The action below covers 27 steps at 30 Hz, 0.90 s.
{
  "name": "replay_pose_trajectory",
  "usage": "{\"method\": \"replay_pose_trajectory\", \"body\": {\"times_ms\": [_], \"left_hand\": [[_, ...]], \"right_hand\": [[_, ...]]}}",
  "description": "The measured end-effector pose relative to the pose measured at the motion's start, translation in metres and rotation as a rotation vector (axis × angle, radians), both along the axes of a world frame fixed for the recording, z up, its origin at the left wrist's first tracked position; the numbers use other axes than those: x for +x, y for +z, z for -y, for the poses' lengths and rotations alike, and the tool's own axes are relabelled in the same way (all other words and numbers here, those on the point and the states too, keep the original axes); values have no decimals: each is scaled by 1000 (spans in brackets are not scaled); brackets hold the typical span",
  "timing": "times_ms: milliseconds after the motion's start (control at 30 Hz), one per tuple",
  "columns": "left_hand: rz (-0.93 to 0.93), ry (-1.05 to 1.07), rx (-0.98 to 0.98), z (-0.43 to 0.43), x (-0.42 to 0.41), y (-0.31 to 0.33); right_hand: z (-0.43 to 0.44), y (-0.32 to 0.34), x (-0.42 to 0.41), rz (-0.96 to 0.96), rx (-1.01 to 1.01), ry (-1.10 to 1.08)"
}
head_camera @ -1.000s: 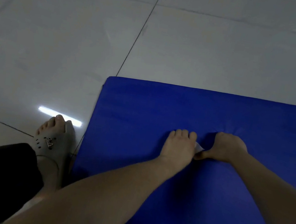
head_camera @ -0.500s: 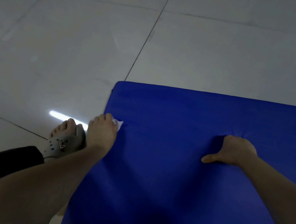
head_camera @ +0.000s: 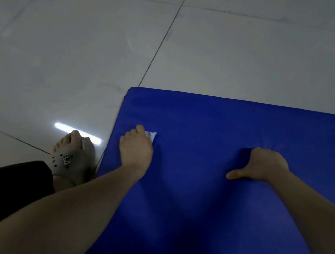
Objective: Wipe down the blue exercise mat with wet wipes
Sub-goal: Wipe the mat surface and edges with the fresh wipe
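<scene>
The thick, soft blue exercise mat (head_camera: pixel 215 210) lies flat on the pale tiled floor (head_camera: pixel 258 64). It fills the lower right of the frame, and its rounded corner shows near the middle. Its top looks smooth and dark blue, with small creases where the right hand (head_camera: pixel 265 165) pushes into it. The small white wet wipe (head_camera: pixel 151 135) is bunched up on the mat near its left edge. The left hand (head_camera: pixel 136 150) holds it down, so only a little white bit peeks out by the fingers.
</scene>
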<state>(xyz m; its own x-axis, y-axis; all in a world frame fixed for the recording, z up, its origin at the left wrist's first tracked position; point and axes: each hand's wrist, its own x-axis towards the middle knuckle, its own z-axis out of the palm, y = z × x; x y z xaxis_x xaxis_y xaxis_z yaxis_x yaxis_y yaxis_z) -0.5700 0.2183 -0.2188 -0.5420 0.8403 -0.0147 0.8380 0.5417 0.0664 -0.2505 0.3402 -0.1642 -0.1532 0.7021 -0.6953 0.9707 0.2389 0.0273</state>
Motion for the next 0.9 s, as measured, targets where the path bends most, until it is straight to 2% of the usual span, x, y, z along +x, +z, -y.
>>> {"method": "replay_pose_trajectory", "body": {"times_ms": [200,367,500,633,700,800,900], "left_hand": [[-5,-231,-12,-21,89,7],[79,-548,-14,-20,175,15],[130,-739,16,-17,171,17],[25,-916,46,-17,153,16],[29,-890,46,-17,142,20],[67,-699,-6,-3,103,30],[94,-517,-80,16,43,42]], "right_hand": [[0,4,-2,27,-8,9],[2,3,-3,16,21,-8],[4,2,-2,-8,48,-52],[17,8,-1,-49,49,-173],[35,14,2,-93,45,-258],[78,19,-1,-148,-60,-285],[123,16,-10,-67,-73,-161]]}}
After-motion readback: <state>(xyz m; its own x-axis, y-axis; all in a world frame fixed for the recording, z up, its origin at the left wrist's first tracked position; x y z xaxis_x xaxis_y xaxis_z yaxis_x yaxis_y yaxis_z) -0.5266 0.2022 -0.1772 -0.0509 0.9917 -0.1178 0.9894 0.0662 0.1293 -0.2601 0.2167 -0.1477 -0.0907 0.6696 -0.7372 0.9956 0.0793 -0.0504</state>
